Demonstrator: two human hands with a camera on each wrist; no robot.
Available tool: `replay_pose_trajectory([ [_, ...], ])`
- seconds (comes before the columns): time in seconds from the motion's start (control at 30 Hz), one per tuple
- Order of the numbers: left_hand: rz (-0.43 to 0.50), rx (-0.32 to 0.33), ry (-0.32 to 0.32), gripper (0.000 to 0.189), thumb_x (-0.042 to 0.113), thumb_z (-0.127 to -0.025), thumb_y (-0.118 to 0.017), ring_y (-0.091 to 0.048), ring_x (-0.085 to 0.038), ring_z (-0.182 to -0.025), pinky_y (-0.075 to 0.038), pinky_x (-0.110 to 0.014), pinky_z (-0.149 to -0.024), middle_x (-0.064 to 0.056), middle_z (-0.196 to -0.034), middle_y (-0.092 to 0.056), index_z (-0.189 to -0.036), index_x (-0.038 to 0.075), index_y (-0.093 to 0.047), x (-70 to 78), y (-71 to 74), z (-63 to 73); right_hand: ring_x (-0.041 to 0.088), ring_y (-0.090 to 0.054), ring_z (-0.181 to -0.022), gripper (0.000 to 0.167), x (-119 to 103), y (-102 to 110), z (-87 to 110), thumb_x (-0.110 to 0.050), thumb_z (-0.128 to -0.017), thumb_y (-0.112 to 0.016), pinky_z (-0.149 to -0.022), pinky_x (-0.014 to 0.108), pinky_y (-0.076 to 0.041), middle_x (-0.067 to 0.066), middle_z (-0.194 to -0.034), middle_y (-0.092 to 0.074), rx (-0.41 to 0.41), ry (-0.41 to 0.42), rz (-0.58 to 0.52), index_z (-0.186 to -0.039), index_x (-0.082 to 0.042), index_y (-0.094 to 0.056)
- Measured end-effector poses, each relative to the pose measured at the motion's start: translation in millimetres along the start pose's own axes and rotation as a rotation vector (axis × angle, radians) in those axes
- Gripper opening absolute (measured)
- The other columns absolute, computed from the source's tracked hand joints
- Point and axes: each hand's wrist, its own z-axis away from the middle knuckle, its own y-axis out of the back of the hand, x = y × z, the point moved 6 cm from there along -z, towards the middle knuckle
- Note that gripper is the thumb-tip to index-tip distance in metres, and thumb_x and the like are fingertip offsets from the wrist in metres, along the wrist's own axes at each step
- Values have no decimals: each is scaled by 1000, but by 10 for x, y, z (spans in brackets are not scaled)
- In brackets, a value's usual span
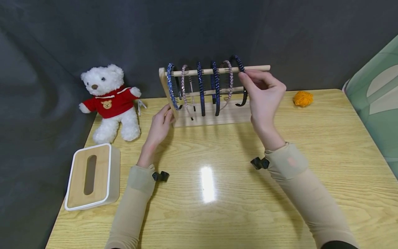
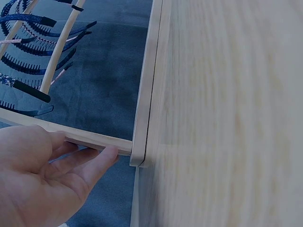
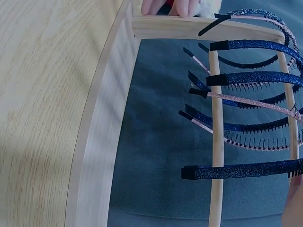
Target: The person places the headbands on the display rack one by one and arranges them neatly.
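Note:
A wooden headband rack (image 1: 205, 121) stands at the back of the table, with a base, a left upright and two rods. My left hand (image 1: 159, 127) holds the rack's left upright (image 2: 90, 137) low down, thumb and fingers on either side of it. At the right, my right hand (image 1: 265, 95) pinches a dark blue glittery headband (image 1: 238, 63) by its front, near the upper rod. In the right wrist view, that headband (image 3: 255, 170) lies across both rods. Several other headbands hang to its left, among them a light blue one (image 1: 170, 81) and a pink one (image 1: 184, 86).
A white teddy bear (image 1: 112, 100) in a red hoodie sits at the back left, a small silvery clip (image 1: 140, 106) beside it. Nearer stands a tissue box (image 1: 104, 176) with a wooden lid. An orange fluffy ball (image 1: 303, 99) lies to the right, by the table's back edge.

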Motion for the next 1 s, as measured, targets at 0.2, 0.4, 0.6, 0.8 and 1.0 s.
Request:
replay_pose_trajectory([
  [0.2, 2, -4, 5, 43, 14, -118, -40, -66, -41, -127, -63, -38, -103, -26, -148, -59, -157, 0, -51, -10, 4, 4, 21, -75, -81, 10, 16, -44, 32, -2, -87, -91, -80, 27, -66, 12, -97, -80, -2, 4, 2, -92, 3, -84],
  [0.4, -11, 1, 9, 42, 13, -118, -41, -68, -40, -125, -63, -39, -103, -26, -146, -61, -157, 1, -51, -3, 16, 27, 22, -75, -81, 11, 33, -81, 58, -2, -87, -91, -80, 28, -66, 13, -96, -80, -7, -17, -16, -93, 3, -84],
  [0.6, -6, 11, 15, 42, 13, -118, -42, -67, -41, -127, -62, -39, -104, -26, -146, -61, -157, 0, -51, 0, 35, 38, 23, -74, -81, 12, 32, -92, 75, -2, -87, -90, -79, 27, -66, 12, -96, -80, -13, -13, -28, -96, 3, -84],
  [0.8, -17, 19, 14, 41, 13, -118, -42, -67, -42, -125, -63, -41, -104, -26, -145, -61, -156, 0, -53, -6, 44, 46, 22, -73, -82, 12, 29, -97, 96, -1, -89, -88, -78, 26, -65, 11, -96, -80, -26, -14, -45, -100, 3, -83],
  [1.0, -17, 18, 19, 41, 13, -118, -42, -68, -42, -125, -63, -41, -103, -26, -146, -61, -155, 0, -53, -7, 32, 46, 19, -72, -83, 11, 6, -55, 96, -6, -96, -83, -77, 23, -62, 9, -98, -80, -42, 8, -14, -103, 2, -83],
])
